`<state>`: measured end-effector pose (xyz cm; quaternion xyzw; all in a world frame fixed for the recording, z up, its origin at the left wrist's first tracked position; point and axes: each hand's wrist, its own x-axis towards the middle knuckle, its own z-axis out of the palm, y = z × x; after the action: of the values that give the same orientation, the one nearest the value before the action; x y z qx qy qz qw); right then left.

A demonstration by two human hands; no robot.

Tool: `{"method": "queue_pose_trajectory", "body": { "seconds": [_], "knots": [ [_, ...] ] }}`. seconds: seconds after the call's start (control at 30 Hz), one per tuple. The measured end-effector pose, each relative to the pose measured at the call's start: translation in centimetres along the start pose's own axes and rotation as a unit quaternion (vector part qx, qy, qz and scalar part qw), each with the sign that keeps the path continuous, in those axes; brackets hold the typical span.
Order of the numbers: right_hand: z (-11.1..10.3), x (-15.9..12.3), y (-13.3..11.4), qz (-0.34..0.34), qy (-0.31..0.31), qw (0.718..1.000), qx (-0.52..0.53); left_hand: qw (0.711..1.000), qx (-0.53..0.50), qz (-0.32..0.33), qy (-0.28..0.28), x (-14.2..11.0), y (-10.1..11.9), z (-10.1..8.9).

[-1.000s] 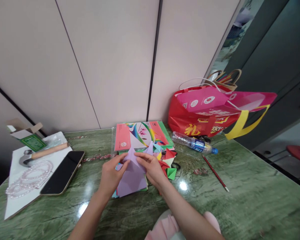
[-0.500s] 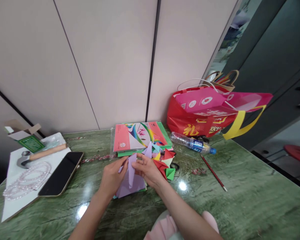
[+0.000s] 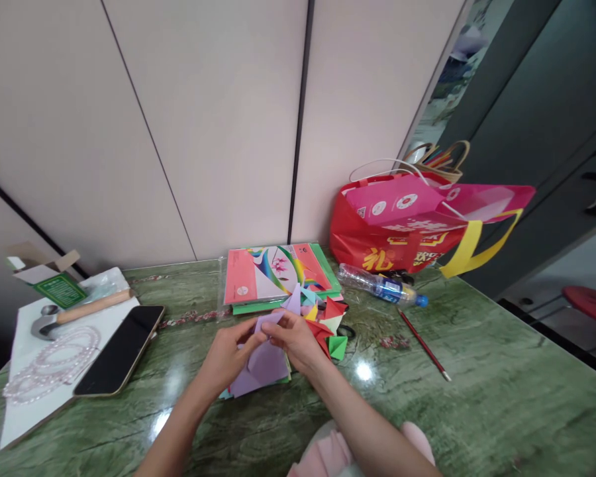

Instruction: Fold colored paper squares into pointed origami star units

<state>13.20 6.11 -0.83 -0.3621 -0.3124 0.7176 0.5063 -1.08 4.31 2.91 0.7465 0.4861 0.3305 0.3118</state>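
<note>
Between my two hands is a folded piece of light purple paper. My left hand grips its left side, with the thumb on the front. My right hand pinches its right side between thumb and fingers. Below them, on the table, lies a stack of coloured paper sheets with a purple sheet on top. Just past my right hand several small folded paper pieces lie in a heap, among them a red one, a green one and a purple one. My fingers partly hide the folds.
Behind my hands lies a packet of coloured paper. To the right are a plastic bottle, a pencil and a red bag. A phone, a hammer, beaded strands and an opened box are at left.
The held purple paper stood upright as a long narrow point; now it is turned and looks shorter between my fingers. My left thumb has moved onto its front.
</note>
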Motion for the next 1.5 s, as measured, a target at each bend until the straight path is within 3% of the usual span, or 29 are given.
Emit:
{"method": "queue_pose_trajectory", "body": {
  "seconds": [0.1,0.17,0.27,0.4,0.53,0.63,0.73,0.83,0.9,1.13,1.3,1.4,1.5],
  "knots": [
    [0.0,0.2,0.2,-0.011,-0.003,1.000,0.013,0.999,0.049,0.020,0.009,0.0,-0.6,0.3],
    [0.1,0.2,0.2,-0.014,0.001,0.999,0.032,0.991,0.108,0.059,0.056,0.0,-1.5,0.6],
    [0.4,0.1,0.1,0.004,0.009,0.999,0.049,0.956,0.209,0.154,0.135,0.0,-3.1,0.8],
    [0.4,0.1,0.2,0.044,0.000,0.999,0.014,0.912,0.313,0.230,0.130,0.0,-4.1,0.8],
    [0.0,0.3,0.5,0.035,-0.006,0.999,0.002,0.925,0.279,0.235,0.107,0.1,-3.9,0.6],
    [-0.1,0.4,0.5,0.023,-0.003,1.000,0.004,0.961,0.197,0.162,0.102,0.3,-3.6,0.0],
    [-0.1,0.4,0.2,0.015,0.000,1.000,0.015,0.989,0.063,0.010,0.130,0.4,-3.2,-0.9],
    [0.1,0.2,-0.1,0.020,-0.011,0.999,0.025,0.978,-0.125,-0.117,0.121,0.3,-2.6,-1.5],
    [0.2,0.1,-0.3,0.023,-0.016,0.999,0.025,0.956,-0.222,-0.162,0.102,0.3,-2.0,-1.5],
    [0.1,0.1,0.0,0.036,-0.053,0.998,0.011,0.906,-0.328,-0.236,0.129,0.3,-0.6,-0.9],
    [0.1,0.3,0.4,0.052,-0.041,0.998,0.016,0.908,-0.315,-0.241,0.137,0.4,-0.5,-0.8],
    [0.3,0.1,0.3,-0.001,0.000,1.000,-0.015,0.918,-0.288,-0.235,0.140,0.4,-0.5,-0.7],
    [0.5,-0.2,-0.1,-0.077,-0.006,0.994,-0.072,0.923,-0.275,-0.230,0.141,0.4,-0.4,-0.7]
  ]
}}
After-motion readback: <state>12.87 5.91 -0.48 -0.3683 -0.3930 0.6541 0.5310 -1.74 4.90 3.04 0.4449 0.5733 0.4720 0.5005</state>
